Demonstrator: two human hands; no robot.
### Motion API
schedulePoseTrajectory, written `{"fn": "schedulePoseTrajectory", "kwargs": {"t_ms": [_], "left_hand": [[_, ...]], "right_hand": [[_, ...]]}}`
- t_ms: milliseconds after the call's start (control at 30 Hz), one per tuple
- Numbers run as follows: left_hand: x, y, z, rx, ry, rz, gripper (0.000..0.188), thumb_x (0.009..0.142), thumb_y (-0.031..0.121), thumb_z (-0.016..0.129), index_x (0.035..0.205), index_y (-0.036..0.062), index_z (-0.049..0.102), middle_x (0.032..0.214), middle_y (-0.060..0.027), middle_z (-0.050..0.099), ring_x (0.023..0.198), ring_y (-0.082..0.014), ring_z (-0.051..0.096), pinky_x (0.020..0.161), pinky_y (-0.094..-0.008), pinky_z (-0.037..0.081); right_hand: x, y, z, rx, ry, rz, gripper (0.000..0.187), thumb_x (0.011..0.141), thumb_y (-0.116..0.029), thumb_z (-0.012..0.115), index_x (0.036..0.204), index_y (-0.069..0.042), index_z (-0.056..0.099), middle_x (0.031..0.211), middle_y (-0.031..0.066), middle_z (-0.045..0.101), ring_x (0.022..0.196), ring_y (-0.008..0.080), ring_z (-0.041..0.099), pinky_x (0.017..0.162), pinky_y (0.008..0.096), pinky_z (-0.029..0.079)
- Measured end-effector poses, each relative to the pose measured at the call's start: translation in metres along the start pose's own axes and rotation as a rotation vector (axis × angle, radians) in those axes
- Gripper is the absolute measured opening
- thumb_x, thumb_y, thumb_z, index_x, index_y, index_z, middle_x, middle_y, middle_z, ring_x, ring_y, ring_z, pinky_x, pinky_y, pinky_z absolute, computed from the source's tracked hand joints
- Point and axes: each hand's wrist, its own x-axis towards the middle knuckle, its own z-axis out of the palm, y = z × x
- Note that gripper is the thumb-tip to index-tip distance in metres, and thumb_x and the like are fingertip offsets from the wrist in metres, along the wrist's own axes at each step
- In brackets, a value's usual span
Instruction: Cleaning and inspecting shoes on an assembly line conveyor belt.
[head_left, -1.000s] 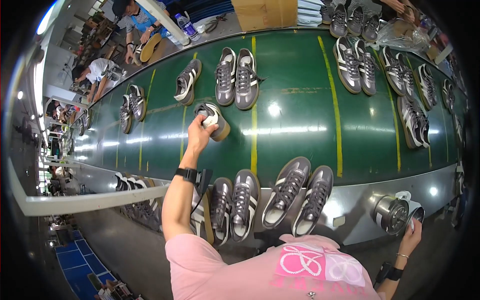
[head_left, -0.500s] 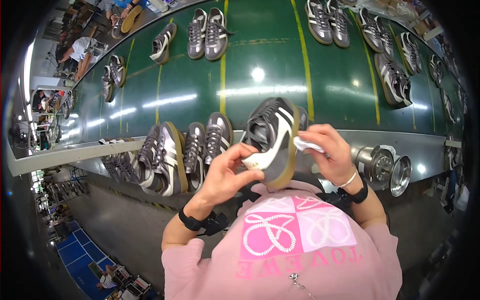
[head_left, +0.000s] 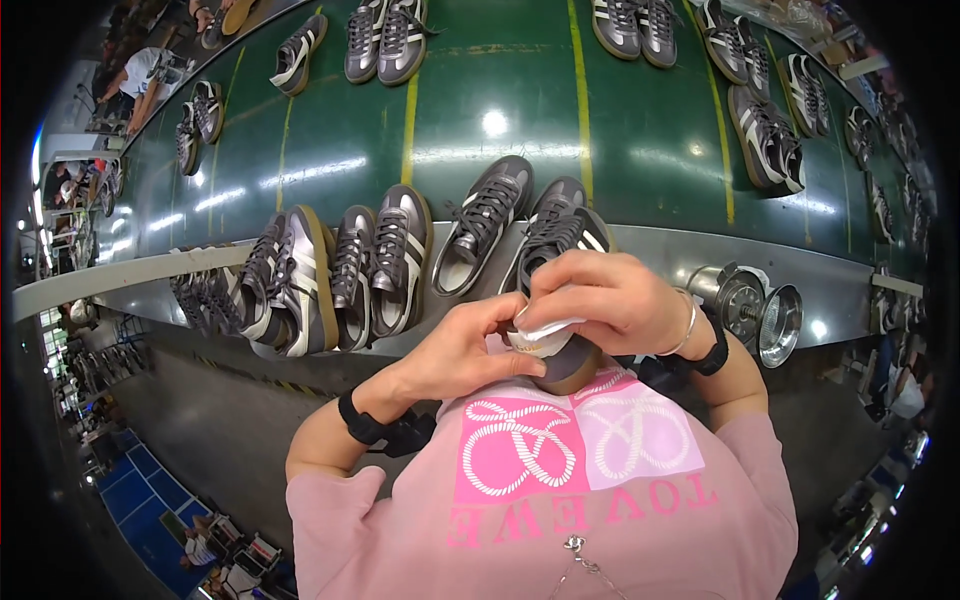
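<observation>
A dark grey sneaker with white stripes and a gum-coloured sole is held close to my chest, heel toward me. My left hand grips its heel, thumb on the outside and fingers at the collar. Pinched in my right hand is a white cloth, pressed against the back of the heel. My right fingers hide much of the shoe's middle. Just beyond stand a matching sneaker and another, partly covered by the held one.
Several sneakers line the metal ledge on the left, by a pale rail. More pairs stand on the green conveyor belt. Round metal bowls sit to the right. A person works at the far left.
My right hand has moved left with the cloth, from the shoe's side onto its heel. The held shoe has come lower, uncovering a sneaker behind it. The whole view has shifted slightly.
</observation>
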Motion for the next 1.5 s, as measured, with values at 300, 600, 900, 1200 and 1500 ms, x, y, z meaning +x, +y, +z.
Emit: {"fn": "schedulePoseTrajectory", "kwargs": {"t_ms": [300, 600, 900, 1200, 1500], "left_hand": [[0.000, -0.010, -0.001, -0.072, -0.031, 0.053, 0.028, 0.083, 0.012, 0.079, 0.101, 0.0015, 0.060, 0.095, -0.0023, 0.062, 0.089, -0.0091, 0.057, 0.080, -0.0277, 0.047], [0.002, -0.003, -0.006, -0.003, -0.039, 0.007, 0.029, 0.083, 0.013, 0.080, 0.101, 0.0013, 0.060, 0.094, -0.0033, 0.062, 0.088, -0.0094, 0.058, 0.079, -0.0280, 0.048], [0.008, 0.001, -0.007, 0.018, -0.103, -0.114, 0.030, 0.082, 0.010, 0.082, 0.102, 0.0018, 0.060, 0.100, -0.0010, 0.061, 0.094, -0.0062, 0.056, 0.082, -0.0246, 0.047], [0.016, 0.001, -0.002, 0.044, -0.064, 0.015, 0.032, 0.080, 0.014, 0.082, 0.101, 0.0021, 0.061, 0.091, -0.0029, 0.063, 0.084, -0.0093, 0.058, 0.073, -0.0275, 0.048], [0.021, 0.008, -0.002, 0.064, -0.105, 0.002, 0.029, 0.083, 0.010, 0.080, 0.103, 0.0034, 0.061, 0.099, -0.0011, 0.062, 0.093, -0.0057, 0.056, 0.082, -0.0254, 0.047]], "right_hand": [[-0.024, 0.006, -0.007, -0.212, -0.045, 0.018, 0.032, 0.074, 0.001, 0.071, 0.103, -0.011, 0.067, 0.101, 0.0081, 0.064, 0.086, 0.0272, 0.067, 0.071, 0.0352, 0.056], [-0.016, 0.005, -0.010, -0.266, -0.097, 0.027, 0.027, 0.076, 0.000, 0.070, 0.101, -0.009, 0.067, 0.100, 0.0078, 0.064, 0.087, 0.0254, 0.067, 0.071, 0.0353, 0.056], [-0.013, -0.006, -0.014, -0.213, -0.107, -0.003, 0.027, 0.074, 0.000, 0.070, 0.099, -0.011, 0.068, 0.100, 0.0068, 0.064, 0.084, 0.0258, 0.067, 0.069, 0.0348, 0.056], [0.006, -0.017, -0.011, -0.196, -0.125, -0.081, 0.027, 0.072, -0.001, 0.070, 0.098, -0.009, 0.067, 0.100, 0.0076, 0.064, 0.084, 0.0265, 0.067, 0.068, 0.0353, 0.056], [0.007, -0.026, -0.017, -0.203, -0.155, -0.058, 0.028, 0.072, -0.002, 0.070, 0.100, -0.009, 0.068, 0.100, 0.0087, 0.065, 0.087, 0.0288, 0.067, 0.073, 0.0373, 0.055]]}}
